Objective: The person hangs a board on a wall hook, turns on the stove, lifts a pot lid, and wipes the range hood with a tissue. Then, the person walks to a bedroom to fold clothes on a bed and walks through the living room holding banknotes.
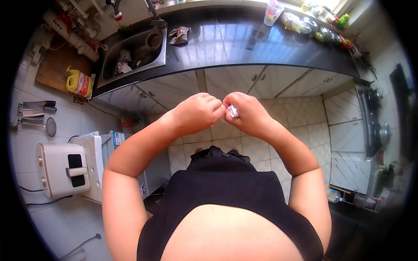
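Note:
Both hands are raised in front of my chest, close together above the tiled floor. My right hand (249,115) is closed around a small crumpled white piece (234,112), which looks like tissue or thin plastic; part of it sticks out between the thumb and fingers. Beside it, my left hand (197,114) is closed with the fingers bent in, its fingertips meeting the right hand's. Whatever the left fingers pinch is hidden, though a bit of white shows just below where the hands meet.
Ahead runs a black countertop (200,48) with a sink (162,61), a crumpled cloth (179,35) and a plastic cup (273,13). A yellow jug (79,81) stands left of the sink. An air fryer (56,170) is at left, a stove (370,117) at right.

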`<state>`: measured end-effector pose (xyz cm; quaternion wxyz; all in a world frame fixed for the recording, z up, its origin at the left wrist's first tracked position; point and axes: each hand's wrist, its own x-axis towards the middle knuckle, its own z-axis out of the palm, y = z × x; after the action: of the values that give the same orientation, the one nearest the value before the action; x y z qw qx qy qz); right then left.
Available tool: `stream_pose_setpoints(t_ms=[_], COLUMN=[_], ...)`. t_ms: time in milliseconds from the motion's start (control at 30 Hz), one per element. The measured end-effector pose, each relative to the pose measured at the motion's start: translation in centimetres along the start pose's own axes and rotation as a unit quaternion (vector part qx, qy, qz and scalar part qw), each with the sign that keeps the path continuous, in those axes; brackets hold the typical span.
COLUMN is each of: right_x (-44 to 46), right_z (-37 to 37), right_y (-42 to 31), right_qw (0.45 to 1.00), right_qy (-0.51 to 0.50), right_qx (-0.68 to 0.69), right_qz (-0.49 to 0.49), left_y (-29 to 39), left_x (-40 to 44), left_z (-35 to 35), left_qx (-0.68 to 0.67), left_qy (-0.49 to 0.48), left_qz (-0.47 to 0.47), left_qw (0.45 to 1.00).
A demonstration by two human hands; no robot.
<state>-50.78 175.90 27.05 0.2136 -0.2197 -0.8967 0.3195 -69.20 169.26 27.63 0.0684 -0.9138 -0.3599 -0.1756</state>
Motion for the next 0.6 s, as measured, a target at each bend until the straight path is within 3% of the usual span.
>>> stream_pose_setpoints(t_ms=[133,233,467,567,600], right_x=[0.1,-0.3,0.3,0.1,0.0], right_z=[-0.7,-0.6,-0.7,0.7,1.4], right_y=[0.8,1.9,0.7,1.4,1.7], right_qw=[0.993,0.949,0.982,0.97,0.946], right_qy=[0.008,-0.045,-0.008,0.074,0.087], right_qx=[0.118,0.296,0.187,0.223,0.299], right_qz=[0.029,0.099,0.04,0.064,0.087], left_y=[-0.3,-0.4,0.1,0.4,0.6], left_x=[-0.3,-0.4,-0.2,-1.3,-2.0], left_z=[-0.4,-0.3,0.5,1.0,1.2], left_qx=[-0.068,-0.133,-0.161,-0.241,-0.273], left_qy=[0.077,0.125,0.165,0.213,0.233], left_qz=[-0.033,-0.073,-0.112,-0.195,-0.235], left_qw=[0.994,0.981,0.967,0.926,0.903])
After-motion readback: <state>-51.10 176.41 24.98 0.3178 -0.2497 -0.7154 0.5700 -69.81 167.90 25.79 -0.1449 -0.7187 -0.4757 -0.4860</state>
